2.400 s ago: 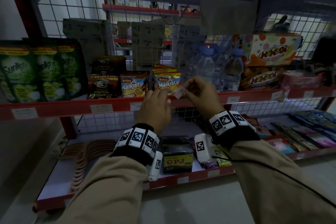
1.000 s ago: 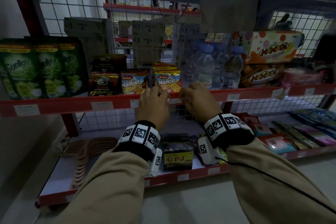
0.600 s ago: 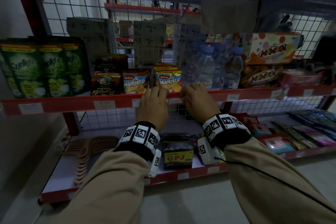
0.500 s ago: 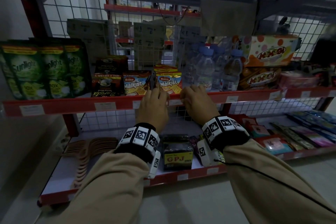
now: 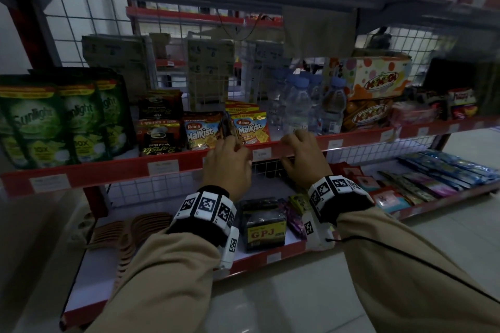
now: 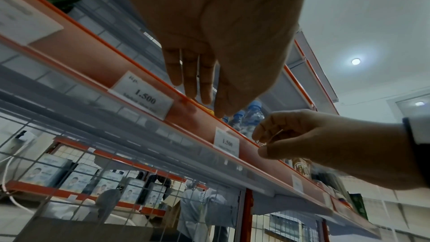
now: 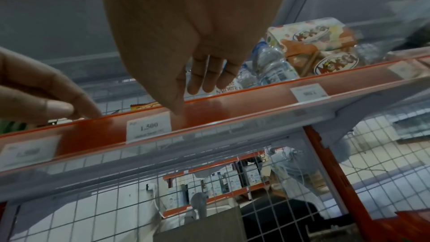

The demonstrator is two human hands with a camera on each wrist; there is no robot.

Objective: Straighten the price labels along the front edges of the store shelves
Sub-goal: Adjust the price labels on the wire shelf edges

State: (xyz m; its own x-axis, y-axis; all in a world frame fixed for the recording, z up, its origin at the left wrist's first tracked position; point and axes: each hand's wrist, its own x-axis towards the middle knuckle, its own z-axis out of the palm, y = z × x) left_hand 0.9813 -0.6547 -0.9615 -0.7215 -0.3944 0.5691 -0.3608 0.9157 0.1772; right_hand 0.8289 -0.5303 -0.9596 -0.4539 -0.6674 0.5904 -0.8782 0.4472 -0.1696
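Head view showed both hands at the red front rail (image 5: 357, 136) of the middle shelf, one either side of a white label (image 5: 262, 153) marked 1.500. That label sat in the rail's clear strip, between the hands and below the Malkist packs (image 5: 253, 129). The left hand (image 5: 228, 163) lay with fingers straight and close together, tips on the rail's top edge just left of the label. The right hand (image 5: 304, 155) had fingers loosely bent over the edge; in the right wrist view its thumb (image 7: 173, 102) reached down near the label's upper right corner, though whether it touched the label was hard to tell. Neither hand pinched anything.

The label looked roughly level, so the main risk was overdoing it: a sideways push from the thumb could tilt the label or slide it off its product. Pulling up could pop it out of the strip. Fingers curling further over the edge could knock a Malkist pack or nudge the water bottles (image 5: 311, 105) just behind. Another label (image 6: 142, 93) to the left was near enough to be brushed by the left hand.
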